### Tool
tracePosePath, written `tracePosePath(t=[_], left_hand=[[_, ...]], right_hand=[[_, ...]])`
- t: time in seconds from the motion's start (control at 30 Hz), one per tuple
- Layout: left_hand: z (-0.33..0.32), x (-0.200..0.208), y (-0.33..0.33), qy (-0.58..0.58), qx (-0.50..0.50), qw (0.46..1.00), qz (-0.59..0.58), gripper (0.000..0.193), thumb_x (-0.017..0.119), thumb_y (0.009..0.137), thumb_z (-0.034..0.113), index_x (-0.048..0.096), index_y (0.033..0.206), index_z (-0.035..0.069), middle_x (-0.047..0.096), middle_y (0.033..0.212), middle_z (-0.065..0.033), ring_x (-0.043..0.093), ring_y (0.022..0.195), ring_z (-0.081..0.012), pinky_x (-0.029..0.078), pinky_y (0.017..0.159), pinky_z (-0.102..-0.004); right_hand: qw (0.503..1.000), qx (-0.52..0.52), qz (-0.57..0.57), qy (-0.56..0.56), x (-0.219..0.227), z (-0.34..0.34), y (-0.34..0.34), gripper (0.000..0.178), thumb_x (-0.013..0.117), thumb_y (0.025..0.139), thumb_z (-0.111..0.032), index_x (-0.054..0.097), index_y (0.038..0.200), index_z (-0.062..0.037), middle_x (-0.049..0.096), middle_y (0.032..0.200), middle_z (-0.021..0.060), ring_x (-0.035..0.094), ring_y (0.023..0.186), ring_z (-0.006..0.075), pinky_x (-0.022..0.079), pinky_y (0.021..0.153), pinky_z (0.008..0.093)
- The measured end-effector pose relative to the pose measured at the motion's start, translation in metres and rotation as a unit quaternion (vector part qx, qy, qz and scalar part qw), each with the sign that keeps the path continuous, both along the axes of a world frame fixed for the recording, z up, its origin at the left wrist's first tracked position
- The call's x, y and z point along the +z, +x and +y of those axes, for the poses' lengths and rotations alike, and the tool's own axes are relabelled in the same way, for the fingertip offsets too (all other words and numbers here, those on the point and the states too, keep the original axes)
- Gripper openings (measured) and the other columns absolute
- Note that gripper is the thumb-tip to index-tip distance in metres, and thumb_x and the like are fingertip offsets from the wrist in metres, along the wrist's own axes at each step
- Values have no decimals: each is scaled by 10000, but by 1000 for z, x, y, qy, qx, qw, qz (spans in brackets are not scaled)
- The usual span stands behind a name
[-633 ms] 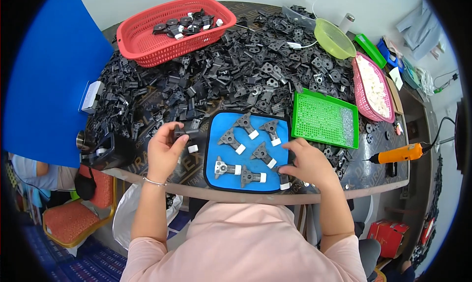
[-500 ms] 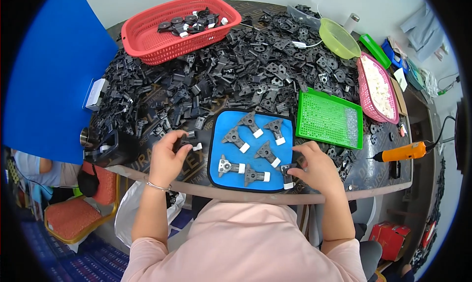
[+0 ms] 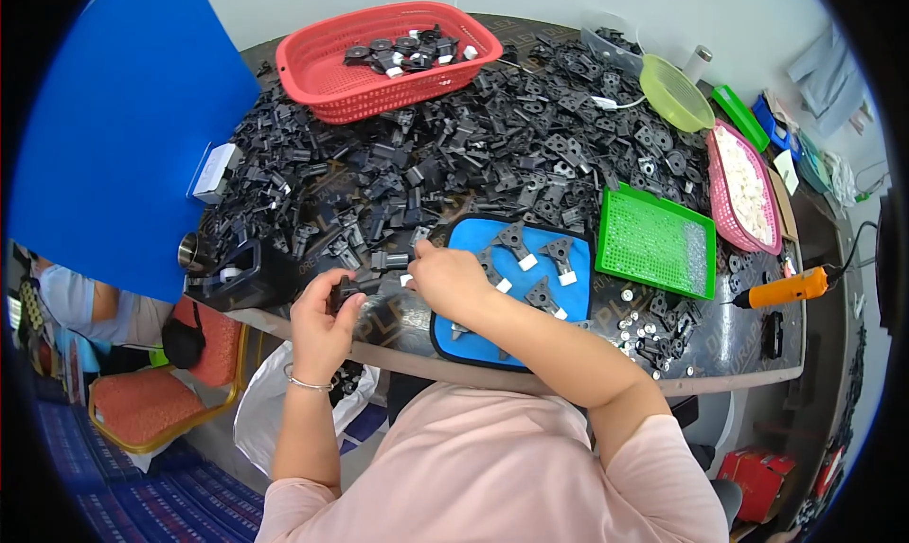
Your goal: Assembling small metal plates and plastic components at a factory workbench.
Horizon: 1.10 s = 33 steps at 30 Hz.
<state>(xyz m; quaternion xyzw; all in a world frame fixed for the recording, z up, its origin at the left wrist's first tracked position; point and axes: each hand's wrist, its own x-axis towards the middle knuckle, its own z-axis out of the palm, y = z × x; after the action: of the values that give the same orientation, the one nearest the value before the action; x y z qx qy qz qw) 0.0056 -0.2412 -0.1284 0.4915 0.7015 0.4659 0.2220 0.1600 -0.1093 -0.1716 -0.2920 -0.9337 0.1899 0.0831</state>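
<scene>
My left hand [image 3: 322,330] is closed, thumb and fingers pinching a small dark plastic part [image 3: 345,295] just left of the blue mat [image 3: 443,342]. Across the mat's left side reaches my right hand [image 3: 453,280], its fingers curled down beside a small white piece [image 3: 408,280]. Whatever those fingertips grip is hidden. Black cylindrical parts [image 3: 389,260] lie between the two hands. On the mat are several black bracket-like parts [image 3: 512,241] with white ends; my right forearm covers some of them.
Black plastic parts [image 3: 379,174] are heaped over the table behind the mat. A red basket [image 3: 398,93] stands at the back, a green tray [image 3: 653,273] right of the mat. Further right are a pink basket [image 3: 724,197] of white pieces and an orange corded tool [image 3: 784,287].
My right hand has left the part at the mat's lower right and crossed to its left edge. My left hand stays left of the mat. The whole view has shifted slightly.
</scene>
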Motion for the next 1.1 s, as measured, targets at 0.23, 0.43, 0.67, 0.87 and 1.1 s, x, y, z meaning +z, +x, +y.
tracePosePath(t=[0.23, 0.43, 0.67, 0.87, 1.1], left_hand=[[3, -16, 2, 12, -48, 998, -40, 277, 663, 800, -41, 592, 1063, 10, 586, 926, 18, 528, 795, -44, 432, 697, -187], [34, -19, 27, -2, -99, 995, 16, 265, 699, 782, 34, 619, 1035, 21, 611, 859, -17, 538, 696, -63, 450, 628, -213], [52, -23, 43, 25, -149, 988, 36, 274, 692, 756, 86, 620, 1012, 22, 641, 923, -143, 625, 830, -322, 500, 726, -361], [58, -16, 55, 2, -199, 963, 180, 222, 662, 750, 74, 626, 966, 42, 617, 853, -126, 601, 822, -330, 489, 715, -403], [66, -1, 62, -83, -225, 921, 307, 102, 593, 749, 39, 605, 850, 54, 621, 810, -117, 613, 807, -313, 500, 707, -405]], right_hand=[[997, 20, 32, -64, 20, 14, 22, 140, 659, 768, -197, 626, 854, -92, 655, 850, 80, 642, 807, 281, 516, 662, 415], [997, 33, -56, -39, 22, 15, 42, 333, 696, 741, -172, 537, 1028, -111, 675, 862, 58, 656, 798, 280, 516, 659, 406], [998, 17, -46, -45, 29, 14, 48, 340, 698, 744, -181, 542, 1037, -105, 686, 906, 70, 659, 819, 292, 522, 676, 408], [998, -9, -13, -62, 30, 16, 70, 327, 694, 750, -154, 557, 1043, -101, 680, 938, 80, 653, 832, 302, 518, 690, 424], [971, -164, 156, -83, 60, -8, 146, 309, 738, 703, -48, 600, 978, -75, 659, 869, 51, 537, 535, 135, 444, 513, 272]])
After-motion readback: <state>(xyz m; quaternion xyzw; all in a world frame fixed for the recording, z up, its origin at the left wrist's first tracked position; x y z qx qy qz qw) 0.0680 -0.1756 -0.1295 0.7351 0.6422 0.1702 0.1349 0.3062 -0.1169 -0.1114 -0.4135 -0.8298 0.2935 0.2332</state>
